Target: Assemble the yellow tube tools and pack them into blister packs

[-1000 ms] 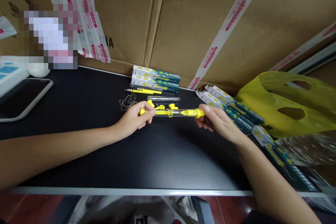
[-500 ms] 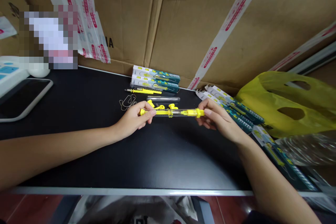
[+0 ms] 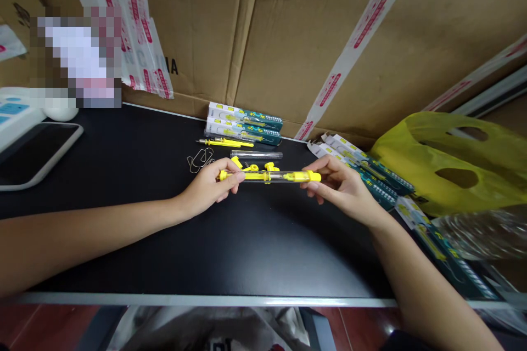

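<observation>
A clear tubular spring scale (image 3: pixel 278 176) with yellow inner parts and yellow end caps is held level above the black table. My left hand (image 3: pixel 216 184) pinches its left end, thumb across the yellow cap. Around the right end, the thumb and fingers of my right hand (image 3: pixel 340 184) close just inside the yellow cap (image 3: pixel 315 176). Just beyond the scale lie small yellow plastic parts (image 3: pixel 272 166), partly hidden by it. Behind them are a loose clear tube (image 3: pixel 256 154), yellow inner rods (image 3: pixel 226 143) and several bent wire hooks (image 3: pixel 201 160).
Two printed boxes (image 3: pixel 245 130) stand against the large cardboard carton (image 3: pixel 288 38). More boxes (image 3: pixel 366 167) lie at right beside a yellow plastic bag (image 3: pixel 432 159). On the left are a phone (image 3: pixel 37 153) and a white device (image 3: pixel 16 112). The table's front edge (image 3: pixel 214 300) runs nearest me.
My right hand has shifted its fingers slightly left along the scale, from the outer end of the right cap, which now shows more fully. My left hand stays as it was.
</observation>
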The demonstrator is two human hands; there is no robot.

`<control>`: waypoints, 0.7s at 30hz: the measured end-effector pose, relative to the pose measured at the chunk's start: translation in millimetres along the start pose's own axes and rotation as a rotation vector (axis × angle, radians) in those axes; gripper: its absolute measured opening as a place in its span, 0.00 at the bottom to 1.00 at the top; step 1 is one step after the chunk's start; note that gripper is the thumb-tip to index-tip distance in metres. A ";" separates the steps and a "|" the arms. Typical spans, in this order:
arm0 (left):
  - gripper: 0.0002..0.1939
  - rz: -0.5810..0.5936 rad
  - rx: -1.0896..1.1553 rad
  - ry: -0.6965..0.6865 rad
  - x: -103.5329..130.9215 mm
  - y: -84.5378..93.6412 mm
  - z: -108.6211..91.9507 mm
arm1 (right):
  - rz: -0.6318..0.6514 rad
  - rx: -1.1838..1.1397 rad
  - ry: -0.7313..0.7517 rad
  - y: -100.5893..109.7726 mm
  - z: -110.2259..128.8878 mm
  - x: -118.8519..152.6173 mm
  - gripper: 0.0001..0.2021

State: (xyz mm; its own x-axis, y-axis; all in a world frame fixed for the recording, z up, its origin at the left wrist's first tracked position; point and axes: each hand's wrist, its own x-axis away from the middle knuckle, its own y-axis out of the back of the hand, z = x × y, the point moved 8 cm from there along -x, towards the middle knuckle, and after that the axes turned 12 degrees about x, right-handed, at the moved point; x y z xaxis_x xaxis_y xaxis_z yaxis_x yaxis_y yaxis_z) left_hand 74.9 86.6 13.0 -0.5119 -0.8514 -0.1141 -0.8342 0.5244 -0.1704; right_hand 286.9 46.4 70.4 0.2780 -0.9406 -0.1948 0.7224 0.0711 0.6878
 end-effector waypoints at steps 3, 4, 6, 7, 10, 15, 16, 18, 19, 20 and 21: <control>0.10 -0.005 0.003 0.014 0.5 0.4 0.3 | -0.036 0.000 0.022 1.8 0.7 0.4 0.12; 0.10 -0.004 0.005 0.018 0.6 0.5 0.5 | -0.043 0.001 0.031 2.1 1.0 0.4 0.12; 0.11 0.000 0.008 0.018 0.8 0.5 0.4 | -0.054 0.010 0.048 2.6 1.5 0.2 0.12; 0.11 0.002 0.009 0.014 0.8 0.5 0.2 | -0.058 0.015 0.056 2.9 1.7 -0.1 0.12; 0.12 0.002 0.014 0.006 0.8 0.6 -0.3 | -0.067 0.040 0.076 3.6 2.2 -0.7 0.12; 0.13 0.007 0.044 0.014 0.8 -0.8 0.0 | -0.090 0.097 0.099 6.0 2.9 0.1 0.13; 0.13 0.008 0.050 0.017 0.8 -1.0 0.0 | -0.094 0.107 0.103 6.5 3.0 0.5 0.13; 0.14 0.012 0.060 0.026 0.8 -1.5 0.3 | -0.099 0.122 0.109 7.4 3.1 1.2 0.13; 0.14 0.013 0.064 0.030 0.7 -1.7 0.4 | -0.101 0.130 0.111 7.8 3.0 1.5 0.13; 0.14 0.013 0.068 0.034 0.7 -1.7 0.3 | -0.103 0.139 0.112 8.3 2.8 1.9 0.13; 0.14 0.013 0.069 0.037 0.7 -1.6 0.2 | -0.106 0.147 0.113 8.7 2.7 2.2 0.14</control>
State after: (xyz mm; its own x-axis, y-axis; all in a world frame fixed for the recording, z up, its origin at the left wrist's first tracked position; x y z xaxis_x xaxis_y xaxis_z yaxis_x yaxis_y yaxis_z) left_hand 75.9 85.1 13.1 -0.5305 -0.8438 -0.0806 -0.8123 0.5333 -0.2362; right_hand 292.1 44.1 77.9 0.2808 -0.8965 -0.3427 0.6538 -0.0827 0.7522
